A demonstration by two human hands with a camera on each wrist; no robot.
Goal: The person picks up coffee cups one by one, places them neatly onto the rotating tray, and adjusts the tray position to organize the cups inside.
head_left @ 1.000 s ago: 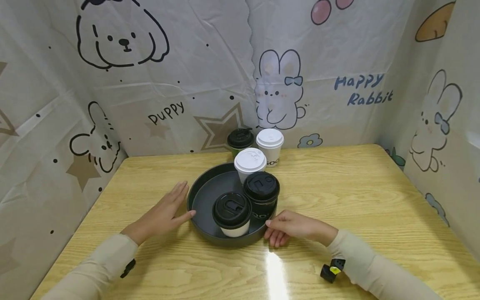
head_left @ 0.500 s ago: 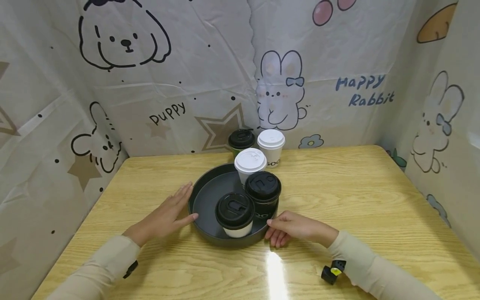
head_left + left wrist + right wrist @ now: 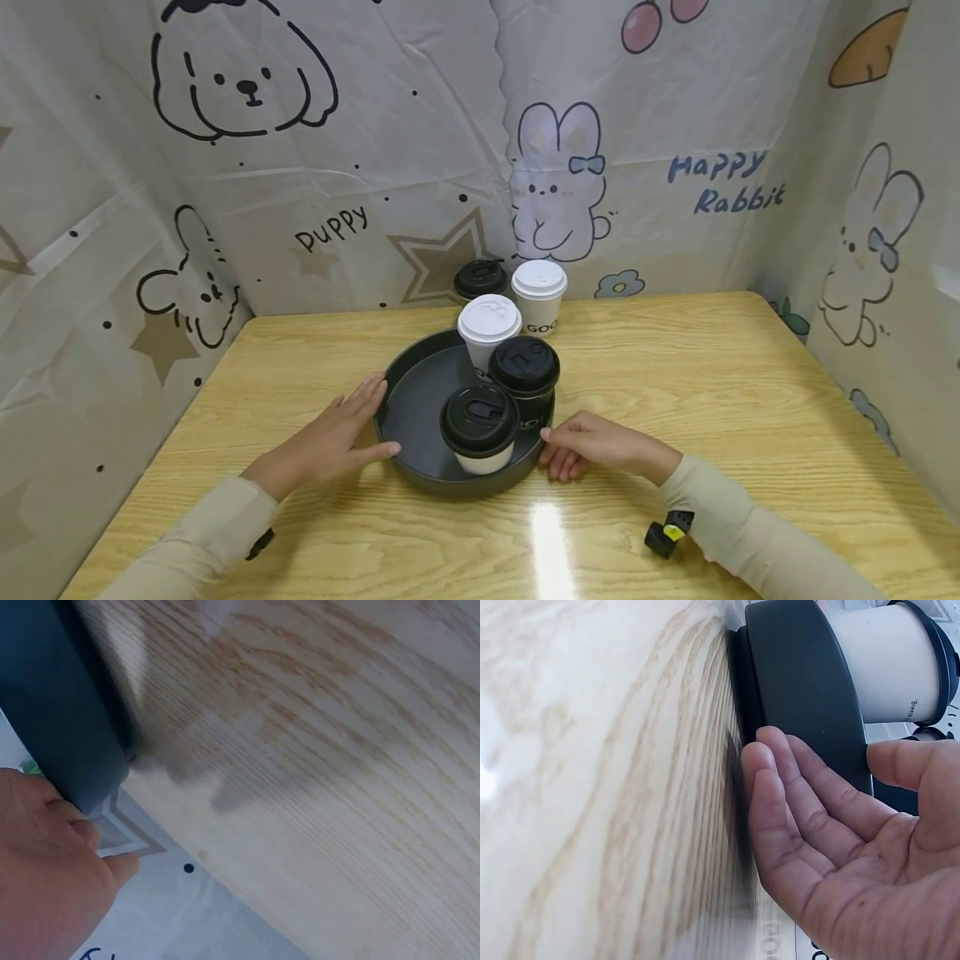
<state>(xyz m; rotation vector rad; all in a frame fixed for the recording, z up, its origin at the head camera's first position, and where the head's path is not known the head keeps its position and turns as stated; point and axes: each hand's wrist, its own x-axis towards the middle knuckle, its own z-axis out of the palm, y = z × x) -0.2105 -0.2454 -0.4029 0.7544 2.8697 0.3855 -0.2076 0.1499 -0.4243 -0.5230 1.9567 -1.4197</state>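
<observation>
A round dark grey tray [image 3: 412,400] lies on the wooden table, carrying three lidded paper cups on its right half. Nearest is a white cup with a black lid [image 3: 480,425]; behind it stand a black cup [image 3: 525,371] and a white-lidded white cup [image 3: 489,325]. My left hand [image 3: 330,437] rests against the tray's left side, fingers straight along the outer wall, thumb at the rim. At the right front, my right hand [image 3: 603,446] holds the tray's edge, thumb on the rim. Its curled fingers [image 3: 840,802] lie along the outer wall in the right wrist view.
Behind the tray stand a black-lidded cup [image 3: 478,282], partly hidden, and a white cup [image 3: 542,293] near the table's back edge. Printed cloth [image 3: 420,167] hangs around the back and sides. The wooden tabletop [image 3: 712,375] extends to either side.
The tray has turned counterclockwise: the nearest cup has shifted right and the white-lidded one left. My right hand has slid slightly up along the rim; my left hand has shifted slightly back toward me.
</observation>
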